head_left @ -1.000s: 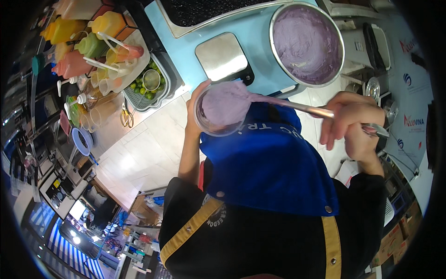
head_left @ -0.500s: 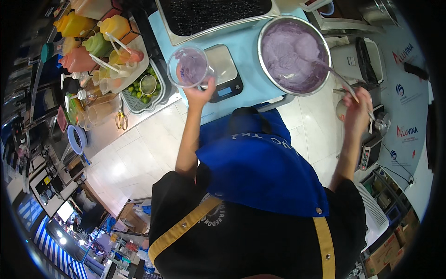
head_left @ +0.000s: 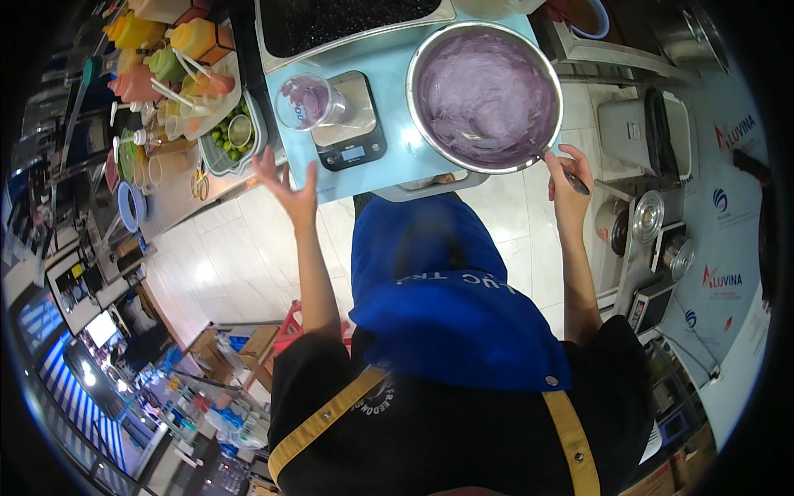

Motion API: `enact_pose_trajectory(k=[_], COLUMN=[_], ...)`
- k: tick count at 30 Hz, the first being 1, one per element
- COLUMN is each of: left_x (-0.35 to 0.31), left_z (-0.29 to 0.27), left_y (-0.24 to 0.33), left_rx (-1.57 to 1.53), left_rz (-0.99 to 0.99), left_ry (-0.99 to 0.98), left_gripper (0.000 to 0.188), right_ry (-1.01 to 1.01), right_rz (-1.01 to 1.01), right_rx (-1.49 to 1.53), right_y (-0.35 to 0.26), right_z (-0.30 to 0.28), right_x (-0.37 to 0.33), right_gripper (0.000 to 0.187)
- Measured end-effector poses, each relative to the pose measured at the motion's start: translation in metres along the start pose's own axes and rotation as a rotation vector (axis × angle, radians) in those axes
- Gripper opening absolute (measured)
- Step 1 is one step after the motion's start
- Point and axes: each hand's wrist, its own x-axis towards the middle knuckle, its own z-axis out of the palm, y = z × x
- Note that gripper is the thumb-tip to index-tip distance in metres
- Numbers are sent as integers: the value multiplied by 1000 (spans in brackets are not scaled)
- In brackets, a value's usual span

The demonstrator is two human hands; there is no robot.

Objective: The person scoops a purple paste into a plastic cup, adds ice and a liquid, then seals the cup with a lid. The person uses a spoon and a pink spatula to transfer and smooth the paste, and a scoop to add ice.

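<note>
A clear plastic cup (head_left: 293, 116) with some purple mixture inside stands on the digital kitchen scale (head_left: 364, 89). Just in front of them, my left hand (head_left: 291, 192) is held up, fingers spread, with nothing in it. A large steel bowl (head_left: 413, 124) of thick purple mixture (head_left: 488, 91) sits to the right on the light blue tabletop (head_left: 397, 169). At the bowl's front right rim, my right hand (head_left: 571, 183) is closed loosely around the handle of a spoon (head_left: 576, 183). The spoon's head is hidden, apparently down in the mixture.
Behind the scale is a steel tray (head_left: 356, 21) of dark, glossy contents. Left of it stand a basket (head_left: 223, 165) of small green citrus fruit, a pair of scissors (head_left: 199, 183) and several coloured squeeze bottles (head_left: 136, 83). A grey bin (head_left: 628, 132) is at the right.
My left hand has let go of the cup, left it on the scale and drawn back, opening. My right hand has brought the spoon from mid-bowl to the front right rim.
</note>
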Motion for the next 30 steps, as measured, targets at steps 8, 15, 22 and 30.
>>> enact_pose_trajectory(k=[8, 15, 22, 30], left_x=[-88, -84, -237, -442], left_z=[-32, 29, 33, 86], left_y=[39, 65, 36, 41], left_rx=[-99, -256, -191, 40], left_rz=[-229, -169, -335, -628], left_ry=[235, 218, 401, 231], left_gripper=[80, 67, 50, 45], right_ry=[-242, -731, -520, -458], right_rz=[-104, 599, 942, 350], right_rx=[-279, -777, -851, -279], right_y=[121, 377, 307, 258], right_z=[-74, -283, -443, -472], right_x=[-7, -57, -9, 163], right_gripper=[42, 22, 24, 23])
